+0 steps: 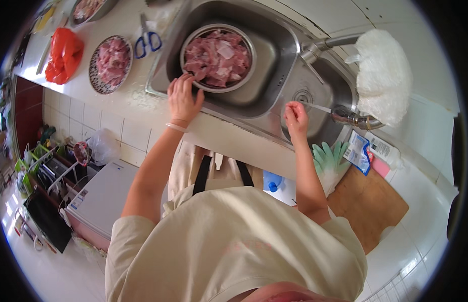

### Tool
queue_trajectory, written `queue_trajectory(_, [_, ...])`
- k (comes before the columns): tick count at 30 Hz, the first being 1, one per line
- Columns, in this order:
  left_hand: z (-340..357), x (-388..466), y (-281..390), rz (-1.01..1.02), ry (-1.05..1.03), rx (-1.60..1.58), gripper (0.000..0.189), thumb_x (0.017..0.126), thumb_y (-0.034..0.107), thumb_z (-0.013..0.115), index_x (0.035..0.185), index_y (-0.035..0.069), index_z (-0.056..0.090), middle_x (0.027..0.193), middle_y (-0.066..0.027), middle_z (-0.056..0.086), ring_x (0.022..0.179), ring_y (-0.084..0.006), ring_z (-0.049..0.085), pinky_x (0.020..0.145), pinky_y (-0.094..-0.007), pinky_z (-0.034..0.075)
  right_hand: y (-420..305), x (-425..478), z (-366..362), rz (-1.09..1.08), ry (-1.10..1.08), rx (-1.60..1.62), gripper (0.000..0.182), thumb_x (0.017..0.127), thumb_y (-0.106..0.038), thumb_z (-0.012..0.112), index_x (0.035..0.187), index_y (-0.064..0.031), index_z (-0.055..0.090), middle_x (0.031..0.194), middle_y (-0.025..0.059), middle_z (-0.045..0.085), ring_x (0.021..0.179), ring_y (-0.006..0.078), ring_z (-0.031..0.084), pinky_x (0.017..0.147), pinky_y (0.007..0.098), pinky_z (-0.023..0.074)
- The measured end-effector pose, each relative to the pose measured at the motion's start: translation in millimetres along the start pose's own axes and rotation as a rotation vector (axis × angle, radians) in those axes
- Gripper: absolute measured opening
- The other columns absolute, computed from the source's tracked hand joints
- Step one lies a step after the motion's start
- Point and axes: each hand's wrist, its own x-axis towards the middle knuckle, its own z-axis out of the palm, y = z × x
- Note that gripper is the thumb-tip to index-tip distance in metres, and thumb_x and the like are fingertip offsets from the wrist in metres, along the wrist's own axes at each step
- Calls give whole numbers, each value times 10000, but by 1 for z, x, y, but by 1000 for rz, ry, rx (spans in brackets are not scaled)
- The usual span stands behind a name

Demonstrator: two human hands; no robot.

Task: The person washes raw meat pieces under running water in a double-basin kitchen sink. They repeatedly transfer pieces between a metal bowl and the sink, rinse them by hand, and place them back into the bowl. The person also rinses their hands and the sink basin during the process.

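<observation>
My left hand [184, 99] lies palm down at the sink's front edge, its fingertips by the rim of a round metal bowl [253, 71]. Whether they press on the rim is hard to see. Chunks of raw meat [218, 56] fill this bowl, which stands in the larger basin [270, 64] of a steel sink. Over the smaller basin [334, 81], my right hand [296, 117] is curled into a wet, loose fist. A thin stream of water [317, 107] runs towards it from the faucet [345, 115]. Nothing shows inside the curled fingers.
Left of the sink lie blue-handled scissors [147, 40], a patterned plate [91, 77] of raw meat and a red plastic bag [64, 56]. White wrapping [383, 75] covers the faucet's bend. At right are green-white gloves [329, 162], a blue-white packet [357, 151] and a wooden board [370, 205].
</observation>
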Motion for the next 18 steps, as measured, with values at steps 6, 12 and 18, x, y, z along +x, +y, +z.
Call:
queue_trajectory(6, [31,21,-31,-252,12,-150,493,799,169,607,1226,-29,460,1152,-263,567,1060,-450,541,894,-477,450,-73,71,113,165,-452,175,231,954,-107,499,1150,-26,592,892,53,649,716,126,658,573,247,514])
queue_trajectory(12, [76,75,-98,-897,-493,-347,481,807,206,567,1155,-124,535,1081,-335,608,1060,-475,568,919,-459,465,6,182,146,-60,22,-720,325,917,-188,484,1174,-37,612,1085,188,662,986,337,656,843,419,523])
queue_trajectory(18, [94,84,-100,-836,-482,-200,417,827,231,534,1076,-99,585,1094,-342,599,1088,-453,568,934,-469,458,44,223,149,207,28,-751,315,870,-217,516,1076,-23,654,1095,212,650,1045,386,608,933,424,473])
